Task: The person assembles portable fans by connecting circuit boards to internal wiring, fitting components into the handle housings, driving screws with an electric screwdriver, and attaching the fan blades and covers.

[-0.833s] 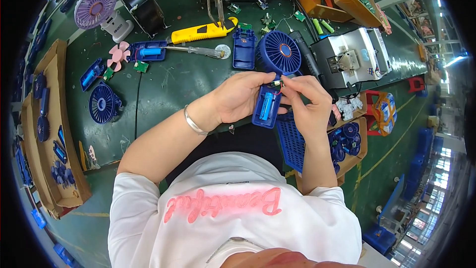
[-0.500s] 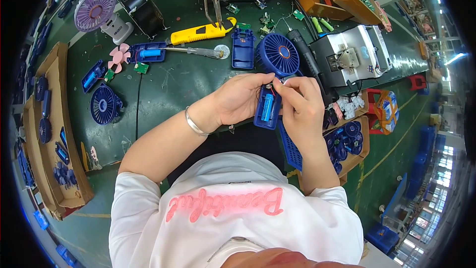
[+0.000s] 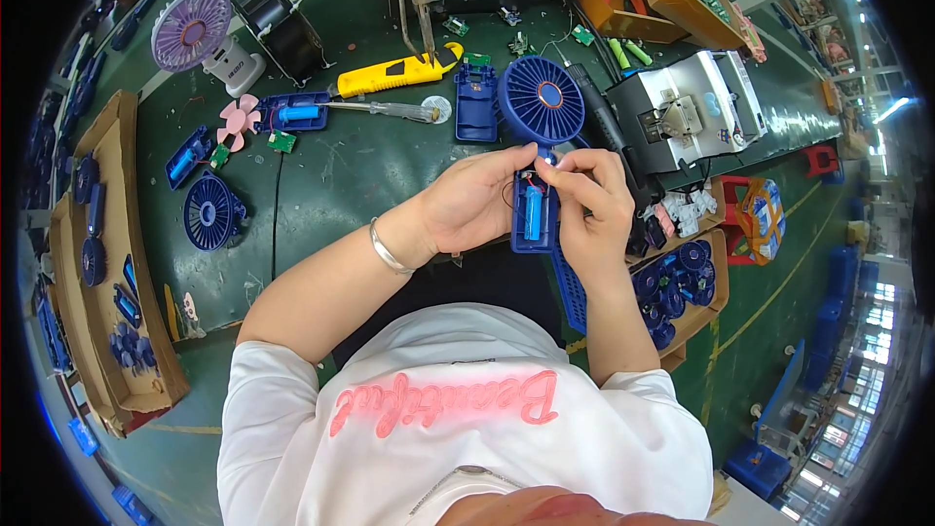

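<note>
Between my two hands is a blue handheld fan (image 3: 542, 100), its round grille pointing away from me and its handle toward me. The handle's back is off, baring a light-blue battery cell (image 3: 533, 212) and thin wires near the neck. My left hand (image 3: 474, 197) grips the handle from the left, thumb up by the neck. My right hand (image 3: 592, 197) closes around the right side, thumb and forefinger pinched at the neck; what lies between those fingertips is too small to make out. Just beyond my left hand lies a loose blue handle cover (image 3: 476, 105).
Across the green table lie a yellow utility knife (image 3: 394, 74), a screwdriver (image 3: 394, 110), a fan grille (image 3: 210, 212) and a pink fan blade (image 3: 239, 121). At right stand a metal-topped fixture (image 3: 682, 117) and a box of blue parts (image 3: 721, 300). A cardboard tray (image 3: 161, 370) is at left.
The fan handle has turned slightly more upright and shifted a little right in my hands. Both hands keep their hold at the neck. The whole view has shifted slightly.
</note>
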`<state>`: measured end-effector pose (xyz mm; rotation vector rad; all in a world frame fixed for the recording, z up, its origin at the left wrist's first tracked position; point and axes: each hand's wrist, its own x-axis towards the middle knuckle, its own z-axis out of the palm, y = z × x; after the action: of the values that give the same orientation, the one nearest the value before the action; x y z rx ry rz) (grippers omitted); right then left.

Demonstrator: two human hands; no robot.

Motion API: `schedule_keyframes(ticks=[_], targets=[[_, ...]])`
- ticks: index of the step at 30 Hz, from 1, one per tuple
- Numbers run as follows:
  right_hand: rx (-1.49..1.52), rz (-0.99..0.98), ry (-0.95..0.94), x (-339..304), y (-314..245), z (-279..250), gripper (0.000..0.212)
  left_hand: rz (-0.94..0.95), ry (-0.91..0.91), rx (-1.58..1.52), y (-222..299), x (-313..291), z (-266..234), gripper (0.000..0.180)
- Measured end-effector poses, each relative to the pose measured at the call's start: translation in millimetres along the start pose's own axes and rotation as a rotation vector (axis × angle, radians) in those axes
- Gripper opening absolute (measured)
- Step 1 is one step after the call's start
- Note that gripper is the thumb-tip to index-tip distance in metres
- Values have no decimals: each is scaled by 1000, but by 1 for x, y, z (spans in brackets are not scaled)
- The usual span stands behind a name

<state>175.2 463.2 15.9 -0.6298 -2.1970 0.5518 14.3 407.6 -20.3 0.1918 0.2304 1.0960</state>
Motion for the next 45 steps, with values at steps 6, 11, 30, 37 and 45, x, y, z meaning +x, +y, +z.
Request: schedule_keyframes(ticks=[6, 11, 30, 37, 45], targets=[[57, 93, 345, -12, -3, 23, 34, 142, 209, 171, 0, 3, 15, 30], [-130, -186, 199, -23, -25, 27, 37, 283, 102, 181, -1, 7, 8, 33], [-156, -80, 314, -18, -16, 29, 23, 269, 60, 154, -2, 7, 8, 32], [110, 174, 307, -19, -15, 29, 15, 294, 69, 159, -3, 6, 10, 31], [506, 565, 217, -22, -5, 28, 10, 348, 101, 263, -10, 6, 11, 37]])
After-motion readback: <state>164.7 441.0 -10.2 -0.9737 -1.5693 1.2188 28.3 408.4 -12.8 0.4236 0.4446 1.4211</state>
